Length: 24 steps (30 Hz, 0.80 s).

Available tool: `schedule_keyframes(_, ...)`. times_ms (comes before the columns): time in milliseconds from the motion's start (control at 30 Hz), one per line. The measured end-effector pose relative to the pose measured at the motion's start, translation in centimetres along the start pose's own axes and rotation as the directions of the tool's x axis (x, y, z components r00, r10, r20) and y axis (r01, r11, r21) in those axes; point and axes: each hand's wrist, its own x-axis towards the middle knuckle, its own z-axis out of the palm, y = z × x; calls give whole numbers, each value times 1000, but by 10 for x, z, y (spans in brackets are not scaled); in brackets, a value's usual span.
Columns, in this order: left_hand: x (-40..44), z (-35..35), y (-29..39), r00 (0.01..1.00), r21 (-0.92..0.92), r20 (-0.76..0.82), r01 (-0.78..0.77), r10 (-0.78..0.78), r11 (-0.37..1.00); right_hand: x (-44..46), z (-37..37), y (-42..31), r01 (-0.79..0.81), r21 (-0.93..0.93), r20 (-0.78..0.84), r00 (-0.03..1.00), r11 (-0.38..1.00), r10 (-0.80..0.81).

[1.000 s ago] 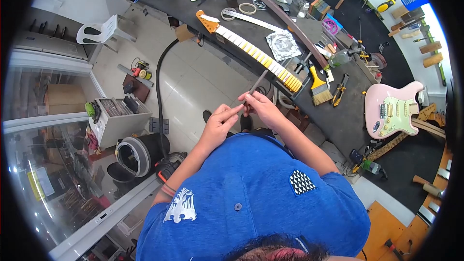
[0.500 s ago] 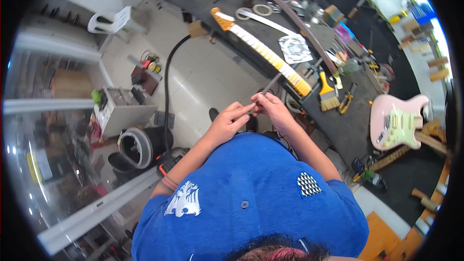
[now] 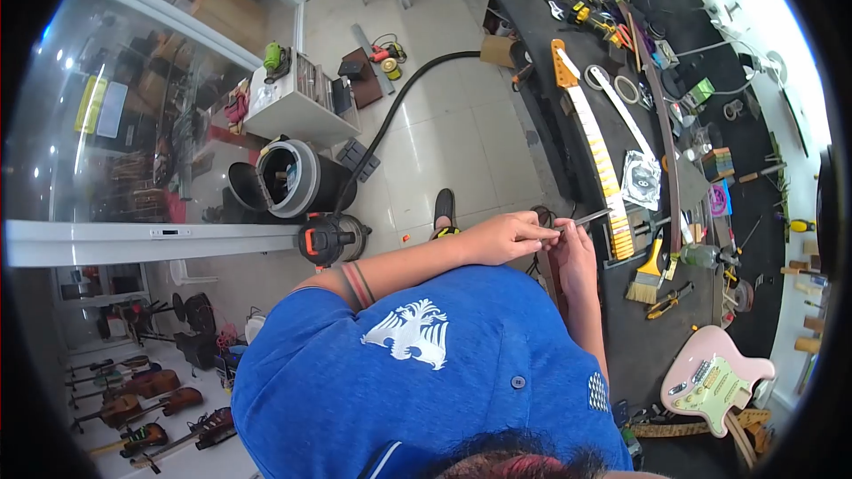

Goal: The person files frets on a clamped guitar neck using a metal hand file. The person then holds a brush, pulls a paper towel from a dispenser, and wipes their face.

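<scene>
Both hands meet in front of my blue shirt, around a slim grey metal file-like tool (image 3: pixel 593 216). My left hand (image 3: pixel 504 238) has its fingers closed at the near end of the tool. My right hand (image 3: pixel 577 257) pinches it with thumb and fingertips. The tool's far tip reaches the edge of a guitar neck (image 3: pixel 596 153) lying lengthwise on the dark workbench; I cannot tell whether it touches. The fretboard has pale and yellowish strips across it, and the headstock is orange-tan. Fingers partly cover the tool's near end.
On the bench (image 3: pixel 621 328) lie a brush (image 3: pixel 647 278), pliers (image 3: pixel 669 300), tape rolls (image 3: pixel 627 90) and a long brown bar (image 3: pixel 664 124). A pink guitar body (image 3: pixel 710 381) rests at the right. A vacuum (image 3: pixel 330 238) and black hose (image 3: pixel 404 111) occupy the floor at left.
My view has turned left, so the bench and guitar neck appear farther right and more upright. Both hands have shifted right in the picture, still together on the tool.
</scene>
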Motion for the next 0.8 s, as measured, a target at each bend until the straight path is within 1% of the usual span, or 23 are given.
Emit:
schedule_keyframes(133,-1,1,2,1000,12,-20,-7,8,1000,0,6,-2,32,-2,-16,999,999,-32)
schedule_keyframes(267,3,1,-1,999,45,-21,-40,41,998,-2,6,-5,28,-11,-26,999,1000,-28)
schedule_keyframes(367,1,-1,7,999,110,-48,20,-14,994,-3,2,-5,27,-14,-46,999,1000,-28)
schedule_keyframes(467,8,-3,-5,946,24,-312,-82,85,996,-4,-4,-4,36,-6,-66,997,999,-36)
schedule_keyframes(567,12,-12,-8,908,-178,-414,-10,-66,984,-7,-6,-5,23,-29,-75,997,999,-25)
schedule_keyframes(667,12,-19,-9,894,-265,-433,-8,-112,964,-8,-3,-4,22,-52,-81,996,998,-26)
schedule_keyframes(800,10,-17,-8,893,-248,-434,10,-121,969,-9,1,-3,17,-37,-94,995,999,-20)
